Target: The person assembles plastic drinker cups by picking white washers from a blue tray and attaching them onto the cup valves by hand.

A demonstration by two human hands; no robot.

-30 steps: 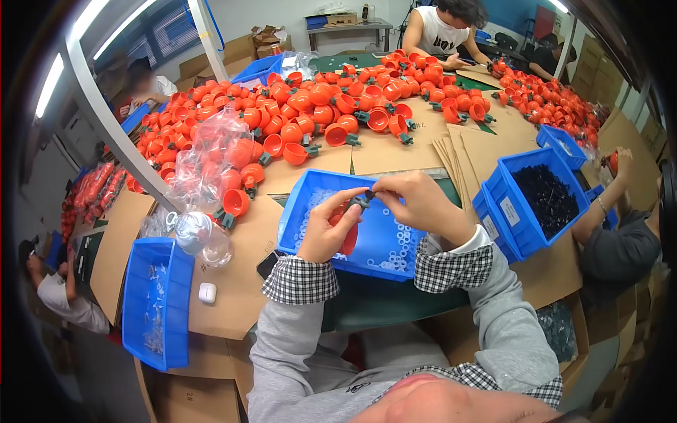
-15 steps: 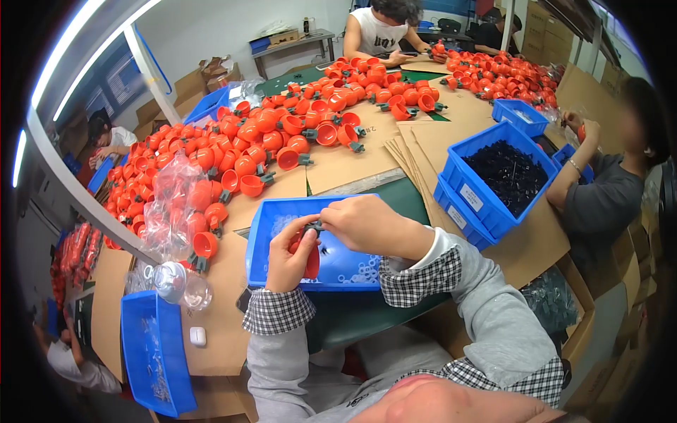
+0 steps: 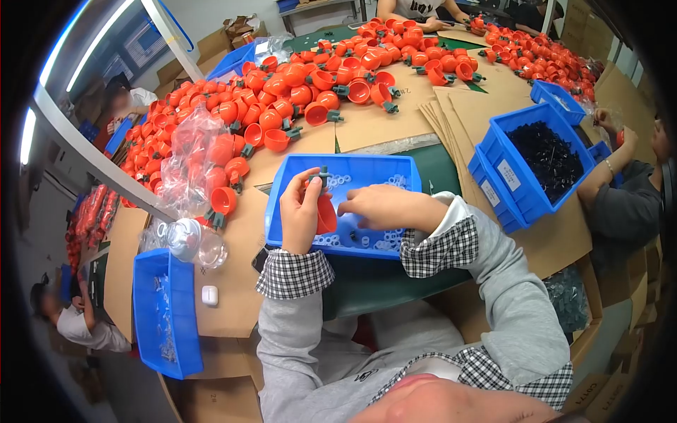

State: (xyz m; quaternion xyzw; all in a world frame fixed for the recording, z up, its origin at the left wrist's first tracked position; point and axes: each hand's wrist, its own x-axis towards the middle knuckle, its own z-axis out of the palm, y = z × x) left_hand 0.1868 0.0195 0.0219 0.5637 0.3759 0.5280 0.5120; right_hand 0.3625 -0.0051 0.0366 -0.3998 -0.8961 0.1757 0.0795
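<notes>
My left hand [image 3: 300,215] is closed around a red cup [image 3: 326,215] with a dark grey-green fitting [image 3: 324,176] pointing up by the thumb and fingertips. It is over the left part of a blue bin [image 3: 282,185] that holds loose translucent white rings [image 3: 388,241]. My right hand [image 3: 388,206] is over the right part of the same bin, apart from the cup. Its fingers are curled and bent down; whatever lies between the fingertips is hidden. A small black piece shows on the bin floor below them.
A large heap of red cups [image 3: 282,92] with fittings spreads across the table behind. Stacked blue bins with black parts [image 3: 543,158] stand right. At left are a clear plastic bottle [image 3: 185,240], a white case [image 3: 209,295] and another blue bin [image 3: 185,317]. Co-workers sit around the table.
My right hand has come off the cup's fitting and moved right and lower over the bin. My left hand still holds the cup, its fitting now uncovered. The whole view has shifted.
</notes>
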